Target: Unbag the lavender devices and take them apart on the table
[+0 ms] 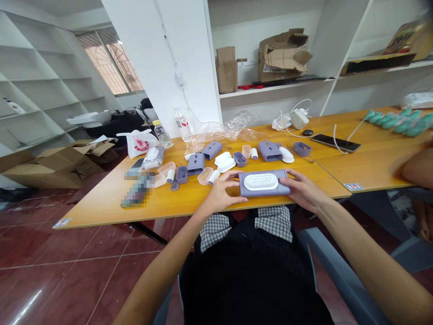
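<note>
Between my two hands, at the table's front edge, is a purple plastic brush (284, 175) with a white oval bristled pad facing up. My left hand (221, 192) grips its left end, thumb below and fingers above. At the other end, my right hand (306, 189) holds on with the thumb on top near the pad. Just beyond lie two white oval brush pads (226, 164), a purple small cup (240, 159) and a purple shell (269, 151). More purple shells (196, 164), clear plastic cups (204, 176) and white cylinders (214, 177) are spread to the left.
Plastic wrap (237, 125) and a water bottle (182, 124) stand along the back of the wooden table (101, 198). A phone (335, 142), a charger (299, 118) and teal objects (402, 121) are to the right. Another person's arm (419, 167) shows at the right edge.
</note>
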Available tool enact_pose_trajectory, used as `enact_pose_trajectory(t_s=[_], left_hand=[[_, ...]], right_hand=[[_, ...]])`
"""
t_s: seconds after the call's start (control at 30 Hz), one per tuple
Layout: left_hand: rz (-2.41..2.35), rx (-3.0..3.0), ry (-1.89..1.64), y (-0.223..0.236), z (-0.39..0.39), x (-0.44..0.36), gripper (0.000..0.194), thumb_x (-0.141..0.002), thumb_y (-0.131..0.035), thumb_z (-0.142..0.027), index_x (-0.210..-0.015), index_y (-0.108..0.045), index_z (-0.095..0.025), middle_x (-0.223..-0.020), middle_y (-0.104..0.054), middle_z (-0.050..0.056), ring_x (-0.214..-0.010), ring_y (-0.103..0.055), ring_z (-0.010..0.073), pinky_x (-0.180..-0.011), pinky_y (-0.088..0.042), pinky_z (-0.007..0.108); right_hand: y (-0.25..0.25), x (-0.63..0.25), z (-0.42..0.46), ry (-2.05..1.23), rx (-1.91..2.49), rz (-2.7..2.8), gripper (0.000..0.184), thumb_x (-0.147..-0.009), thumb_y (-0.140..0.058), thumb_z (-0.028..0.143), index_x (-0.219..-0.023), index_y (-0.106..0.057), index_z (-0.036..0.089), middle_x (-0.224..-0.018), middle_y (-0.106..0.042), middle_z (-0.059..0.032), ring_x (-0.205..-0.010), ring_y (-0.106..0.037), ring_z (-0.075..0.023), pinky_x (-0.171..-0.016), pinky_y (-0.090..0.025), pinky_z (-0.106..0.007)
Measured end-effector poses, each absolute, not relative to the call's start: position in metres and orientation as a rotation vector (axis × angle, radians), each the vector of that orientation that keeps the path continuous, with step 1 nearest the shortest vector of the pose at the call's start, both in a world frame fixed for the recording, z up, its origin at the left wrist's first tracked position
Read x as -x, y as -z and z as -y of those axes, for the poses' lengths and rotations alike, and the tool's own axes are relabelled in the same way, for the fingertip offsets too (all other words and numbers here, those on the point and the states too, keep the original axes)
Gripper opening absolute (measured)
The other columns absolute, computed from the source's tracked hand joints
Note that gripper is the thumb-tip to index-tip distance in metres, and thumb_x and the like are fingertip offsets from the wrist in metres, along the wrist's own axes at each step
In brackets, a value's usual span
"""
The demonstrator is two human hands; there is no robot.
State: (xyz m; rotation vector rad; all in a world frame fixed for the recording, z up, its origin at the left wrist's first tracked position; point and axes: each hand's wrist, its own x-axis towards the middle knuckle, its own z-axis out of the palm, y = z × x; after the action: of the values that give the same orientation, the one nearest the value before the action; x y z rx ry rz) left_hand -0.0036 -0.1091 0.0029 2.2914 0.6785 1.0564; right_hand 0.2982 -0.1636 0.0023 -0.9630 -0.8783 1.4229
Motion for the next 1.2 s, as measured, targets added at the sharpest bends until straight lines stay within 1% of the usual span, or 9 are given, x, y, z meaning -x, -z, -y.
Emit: enact_pose_trajectory(t_s=[0.1, 0.27, 0.43, 0.6, 0.77, 0.97, 1.03, 1.13, 1.2], left_hand=[[-0.665, -2.258, -1.07, -0.0021, 0.1099, 0.0039, 0.028, -0.078, -0.099, -0.034, -0.098, -0.084, -0.022, -0.154, -0.063, 0.013, -0.139, -0.063, 0.0351, -0.116, -0.053, 0.066], [-0.625, -2.25, -1.073, -0.0025, 0.1105, 0.0047, 0.029, -0.077, -0.099, -0.03, -0.101, -0.084, -0.022, -0.152, -0.063, 0.014, -0.137, -0.065, 0.0345, -0.118, -0.052, 0.066], [-0.61, -2.243, -1.105, -0.0019, 0.1102, 0.0049, 0.028, -0.077, -0.099, -0.033, -0.098, -0.084, -0.021, -0.152, -0.063, 0.015, -0.137, -0.065, 0.0353, -0.116, -0.053, 0.068], [-0.627, -2.244, -1.124, -0.0019, 0.1108, 0.0049, 0.028, -0.076, -0.1, -0.034, -0.095, -0.083, -0.022, -0.15, -0.064, 0.015, -0.14, -0.064, 0.0361, -0.117, -0.053, 0.068], [-0.634, -2.24, -1.111, -0.0016, 0.1116, 0.0041, 0.03, -0.075, -0.1, -0.033, -0.096, -0.083, -0.021, -0.149, -0.066, 0.015, -0.139, -0.064, 0.0365, -0.117, -0.052, 0.069], [-0.626, -2.243, -1.083, -0.0009, 0.112, 0.0036, 0.03, -0.075, -0.1, -0.033, -0.095, -0.083, -0.02, -0.149, -0.066, 0.015, -0.134, -0.067, 0.0353, -0.113, -0.055, 0.067], [-0.617, -2.249, -1.088, -0.0009, 0.1118, 0.0039, 0.029, -0.075, -0.1, -0.032, -0.094, -0.083, -0.02, -0.149, -0.066, 0.015, -0.133, -0.067, 0.0347, -0.113, -0.056, 0.066], [-0.603, -2.246, -1.097, -0.0007, 0.1111, 0.0043, 0.029, -0.075, -0.1, -0.031, -0.095, -0.083, -0.02, -0.148, -0.066, 0.015, -0.133, -0.067, 0.034, -0.113, -0.056, 0.065], [-0.61, -2.243, -1.092, -0.0004, 0.1105, 0.0044, 0.029, -0.074, -0.1, -0.032, -0.094, -0.082, -0.02, -0.148, -0.066, 0.015, -0.133, -0.067, 0.034, -0.113, -0.056, 0.066]], right_hand=[[-0.0034, -0.2994, 0.1632, -1.426, 0.975, 0.88, 0.042, -0.066, -0.104, 0.038, -0.096, -0.077, 0.028, -0.101, -0.079, -0.0003, -0.092, -0.072, -0.0172, -0.085, -0.061, -0.029], [-0.0056, -0.3036, 0.1644, -1.468, 1.006, 0.918, 0.044, -0.067, -0.103, 0.04, -0.102, -0.078, 0.029, -0.108, -0.082, -0.0029, -0.095, -0.074, -0.0205, -0.084, -0.064, -0.032], [-0.007, -0.3027, 0.1637, -1.482, 1.012, 0.906, 0.043, -0.064, -0.103, 0.037, -0.099, -0.08, 0.027, -0.111, -0.083, -0.0047, -0.101, -0.076, -0.0231, -0.086, -0.065, -0.032], [-0.0062, -0.301, 0.1627, -1.471, 1.015, 0.905, 0.04, -0.066, -0.1, 0.033, -0.099, -0.078, 0.028, -0.109, -0.083, -0.0063, -0.104, -0.078, -0.0284, -0.086, -0.067, -0.039], [-0.0029, -0.3018, 0.1641, -1.443, 1.017, 0.926, 0.047, -0.065, -0.1, 0.03, -0.106, -0.077, 0.025, -0.105, -0.083, -0.0091, -0.103, -0.078, -0.0313, -0.085, -0.067, -0.041], [0.0004, -0.302, 0.1641, -1.412, 1.066, 0.959, 0.045, -0.061, -0.101, 0.03, -0.1, -0.078, 0.026, -0.1, -0.083, -0.0068, -0.097, -0.078, -0.0297, -0.074, -0.065, -0.036], [0.0007, -0.302, 0.1639, -1.411, 1.056, 0.981, 0.044, -0.062, -0.1, 0.03, -0.1, -0.078, 0.025, -0.102, -0.083, -0.0073, -0.101, -0.078, -0.0306, -0.077, -0.066, -0.037], [-0.0005, -0.3024, 0.1647, -1.437, 1.01, 1.006, 0.043, -0.062, -0.098, 0.026, -0.1, -0.078, 0.024, -0.108, -0.083, -0.0079, -0.11, -0.077, -0.0322, -0.086, -0.066, -0.041], [-0.0025, -0.3027, 0.1659, -1.466, 0.977, 1.012, 0.041, -0.064, -0.097, 0.024, -0.1, -0.078, 0.024, -0.11, -0.083, -0.008, -0.112, -0.077, -0.0325, -0.088, -0.067, -0.042]])
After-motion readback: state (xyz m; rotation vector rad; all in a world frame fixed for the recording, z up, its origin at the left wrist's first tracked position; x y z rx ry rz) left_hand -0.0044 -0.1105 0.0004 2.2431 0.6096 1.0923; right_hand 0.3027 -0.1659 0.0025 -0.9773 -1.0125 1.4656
